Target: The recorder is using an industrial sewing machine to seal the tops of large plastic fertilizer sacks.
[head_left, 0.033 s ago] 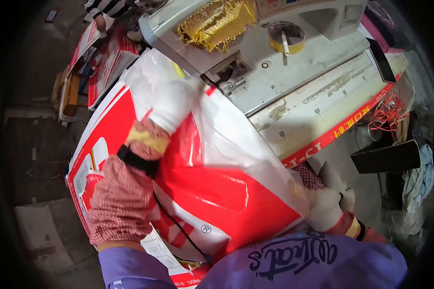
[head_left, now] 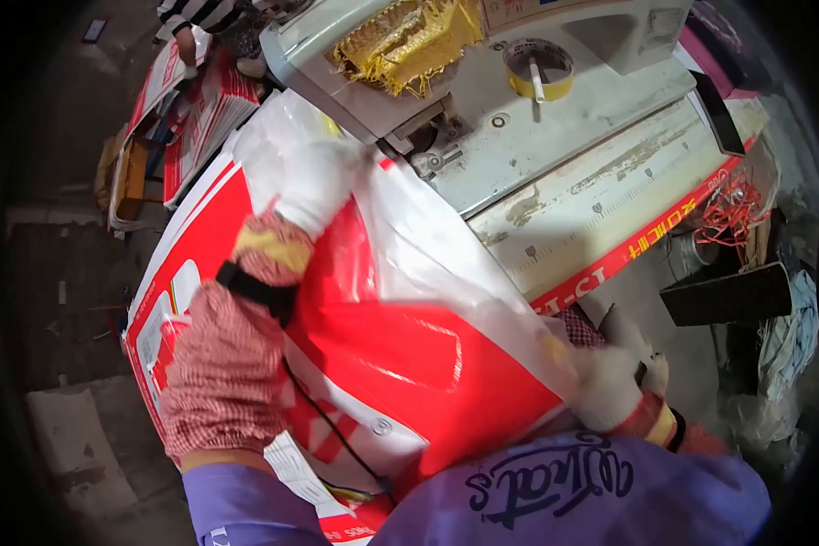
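A large red and white plastic sack lies across the middle, its white edge against a grey sewing machine. My left hand, in a white glove, is on the sack's upper white part beside the machine's needle area; motion smears its fingers. At the sack's right corner, my gloved right hand is closed on the edge, with its fingertips partly hidden. A black cord runs from under my left sleeve over the sack. White printed papers rest at the sack's lower left.
On the machine lie a yellow woven cloth and a tape roll with a white stick inside. Stacked red and white sacks stand far left, beside another person's arm. Red string and a dark board are at right.
My left hand has shifted slightly left and up, away from the needle area. The sack and my right hand have moved a little to the left.
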Demonstrator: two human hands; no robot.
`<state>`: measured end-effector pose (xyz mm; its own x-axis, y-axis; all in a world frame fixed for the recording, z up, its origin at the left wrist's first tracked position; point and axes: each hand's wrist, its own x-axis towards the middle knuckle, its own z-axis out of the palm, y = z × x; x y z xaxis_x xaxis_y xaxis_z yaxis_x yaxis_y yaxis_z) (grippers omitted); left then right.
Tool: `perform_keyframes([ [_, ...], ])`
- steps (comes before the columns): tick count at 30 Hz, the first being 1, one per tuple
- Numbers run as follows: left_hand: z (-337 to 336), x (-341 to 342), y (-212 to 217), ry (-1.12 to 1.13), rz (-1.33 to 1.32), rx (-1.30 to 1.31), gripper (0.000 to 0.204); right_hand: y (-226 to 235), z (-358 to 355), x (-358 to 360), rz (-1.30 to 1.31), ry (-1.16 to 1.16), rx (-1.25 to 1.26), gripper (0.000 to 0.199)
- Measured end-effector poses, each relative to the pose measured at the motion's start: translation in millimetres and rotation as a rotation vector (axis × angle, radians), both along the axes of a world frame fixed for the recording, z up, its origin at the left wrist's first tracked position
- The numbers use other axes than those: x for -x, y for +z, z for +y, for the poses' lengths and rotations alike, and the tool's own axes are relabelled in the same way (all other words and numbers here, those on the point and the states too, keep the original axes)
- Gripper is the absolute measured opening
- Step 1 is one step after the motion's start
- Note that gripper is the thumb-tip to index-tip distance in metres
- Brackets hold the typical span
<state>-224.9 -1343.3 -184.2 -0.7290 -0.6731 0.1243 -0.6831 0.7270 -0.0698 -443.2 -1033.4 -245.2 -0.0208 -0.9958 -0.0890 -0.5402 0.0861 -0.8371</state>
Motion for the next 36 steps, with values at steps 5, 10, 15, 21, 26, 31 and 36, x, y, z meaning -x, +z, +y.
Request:
perform_keyframes([
  [5,-120.4,-40.8,22.8,0.139,-0.074,0.184,0.018,33.2,-100.1,-44.3,0.294,0.195,0.380,0.032],
  [10,-108.8,3.2,106.6,0.076,-0.227,0.604,0.017,12.0,-192.4,-69.7,0.457,0.067,0.553,0.016],
  [15,-41.1,9.5,118.0,0.050,-0.510,0.229,0.011,8.5,-225.0,-51.2,0.306,0.313,0.481,0.020],
  [21,130.7,116.9,153.9,-0.470,-0.465,0.123,0.014,40.0,-247.3,-6.5,-0.034,0.600,-0.178,0.023],
  [26,170.9,155.1,122.0,-0.705,-0.494,-0.455,0.065,8.6,-274.2,-29.2,0.480,0.881,0.460,0.021],
  [31,162.6,155.7,124.6,-0.359,-0.903,-1.479,0.027,4.5,-272.3,-34.4,0.369,0.746,0.417,0.021],
  [36,139.9,125.6,153.4,0.208,-0.312,-1.519,0.030,10.8,-262.4,-42.1,0.531,0.821,0.492,0.023],
])
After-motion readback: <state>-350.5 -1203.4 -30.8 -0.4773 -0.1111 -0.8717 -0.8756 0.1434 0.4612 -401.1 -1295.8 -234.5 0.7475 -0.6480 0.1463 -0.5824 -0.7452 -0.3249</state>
